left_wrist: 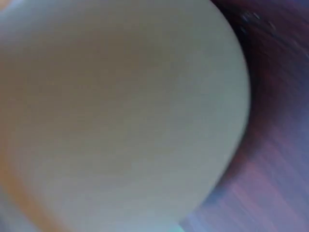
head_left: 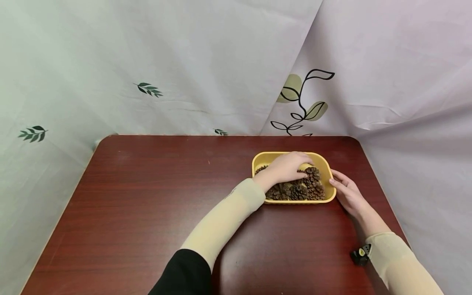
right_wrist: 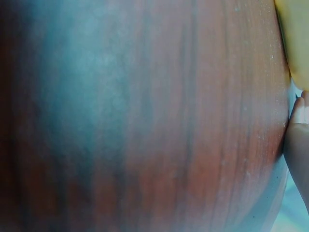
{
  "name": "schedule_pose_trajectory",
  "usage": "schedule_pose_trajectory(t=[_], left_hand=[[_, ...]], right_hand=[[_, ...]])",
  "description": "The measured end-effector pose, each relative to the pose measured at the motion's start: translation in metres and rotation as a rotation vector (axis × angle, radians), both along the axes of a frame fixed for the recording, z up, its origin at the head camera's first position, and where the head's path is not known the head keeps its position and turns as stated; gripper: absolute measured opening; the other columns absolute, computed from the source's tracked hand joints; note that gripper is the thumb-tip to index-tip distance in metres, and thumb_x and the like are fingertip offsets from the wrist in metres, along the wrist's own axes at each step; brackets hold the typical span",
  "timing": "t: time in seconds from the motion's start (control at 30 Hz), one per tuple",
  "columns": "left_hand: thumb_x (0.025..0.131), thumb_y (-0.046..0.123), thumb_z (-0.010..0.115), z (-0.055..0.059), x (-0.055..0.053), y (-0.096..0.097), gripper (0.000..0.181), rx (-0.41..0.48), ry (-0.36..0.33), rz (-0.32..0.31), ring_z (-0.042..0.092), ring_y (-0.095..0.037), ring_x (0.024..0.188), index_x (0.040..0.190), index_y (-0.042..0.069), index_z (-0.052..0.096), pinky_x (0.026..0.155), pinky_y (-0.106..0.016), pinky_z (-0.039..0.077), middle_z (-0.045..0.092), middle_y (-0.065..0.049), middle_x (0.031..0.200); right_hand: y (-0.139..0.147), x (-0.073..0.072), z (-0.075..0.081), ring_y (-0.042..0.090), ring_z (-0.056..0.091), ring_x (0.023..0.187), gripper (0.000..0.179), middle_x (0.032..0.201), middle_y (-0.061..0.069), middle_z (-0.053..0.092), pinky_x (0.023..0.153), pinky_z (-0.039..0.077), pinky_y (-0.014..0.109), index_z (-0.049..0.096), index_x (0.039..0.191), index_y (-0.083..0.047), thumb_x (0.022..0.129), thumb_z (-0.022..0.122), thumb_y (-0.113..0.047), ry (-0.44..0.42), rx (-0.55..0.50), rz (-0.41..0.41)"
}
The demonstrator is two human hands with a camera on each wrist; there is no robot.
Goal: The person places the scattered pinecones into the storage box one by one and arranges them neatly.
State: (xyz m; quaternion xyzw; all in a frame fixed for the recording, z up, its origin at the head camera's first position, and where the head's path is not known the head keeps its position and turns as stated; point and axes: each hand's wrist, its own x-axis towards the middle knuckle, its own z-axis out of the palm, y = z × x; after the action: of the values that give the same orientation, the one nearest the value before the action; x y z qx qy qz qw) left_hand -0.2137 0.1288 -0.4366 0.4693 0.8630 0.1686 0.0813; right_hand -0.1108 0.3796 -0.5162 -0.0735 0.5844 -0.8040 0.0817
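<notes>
A yellow tub (head_left: 295, 201) holding several brown pinecones (head_left: 298, 191) stands toward the back right of the table. My left hand (head_left: 285, 167) reaches into it from the left, above the pinecones. Its thumb and fingers are spread apart, and a yellow surface shows between them; the fingertips are partly hidden. At the tub's right end my right hand (head_left: 348, 192) holds the side, thumb over the rim and fingers along the outside. In the right wrist view, a fingertip (right_wrist: 300, 108) lies beside the yellow wall (right_wrist: 295, 43). A blurred pale sleeve (left_wrist: 120, 106) fills most of the left wrist view.
The dark red-brown wooden table (head_left: 147, 196) extends left and forward of the tub. White cloth (head_left: 184, 61) with leaf prints hangs behind it and along the sides. A small black device (head_left: 359, 256) sits at the right wrist.
</notes>
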Motion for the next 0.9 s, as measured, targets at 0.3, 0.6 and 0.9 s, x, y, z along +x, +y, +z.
schedule_pose_trajectory(t=[0.3,0.6,0.9], left_hand=[[0.102,0.030,0.073,0.010,-0.002,-0.038,0.044,0.051,0.049,0.008,0.054,-0.015,0.146,0.144,0.018,0.066,0.127,-0.025,0.038,0.063,0.000,0.151],[0.100,0.030,0.077,0.010,0.003,-0.095,0.048,0.122,0.102,0.090,0.053,-0.021,0.147,0.145,0.018,0.066,0.125,-0.038,0.045,0.060,-0.002,0.155],[0.098,0.034,0.077,0.002,0.016,-0.166,0.058,0.176,0.184,0.176,0.046,-0.031,0.154,0.150,0.012,0.061,0.130,-0.047,0.037,0.049,-0.011,0.165]], right_hand=[[-0.001,0.000,0.002,0.002,0.071,0.112,0.044,0.125,-0.009,0.075,0.093,0.059,0.016,0.067,0.133,-0.021,0.111,0.038,0.004,-0.013,-0.006,-0.013],[-0.001,-0.001,0.003,0.002,0.071,0.113,0.043,0.126,-0.008,0.074,0.094,0.059,0.016,0.066,0.134,-0.020,0.111,0.038,0.004,-0.002,0.005,-0.030],[-0.011,-0.001,0.021,-0.004,0.059,0.131,0.046,0.141,-0.015,0.065,0.106,0.048,0.009,0.048,0.156,-0.002,0.110,0.045,0.002,0.112,0.160,-0.180]])
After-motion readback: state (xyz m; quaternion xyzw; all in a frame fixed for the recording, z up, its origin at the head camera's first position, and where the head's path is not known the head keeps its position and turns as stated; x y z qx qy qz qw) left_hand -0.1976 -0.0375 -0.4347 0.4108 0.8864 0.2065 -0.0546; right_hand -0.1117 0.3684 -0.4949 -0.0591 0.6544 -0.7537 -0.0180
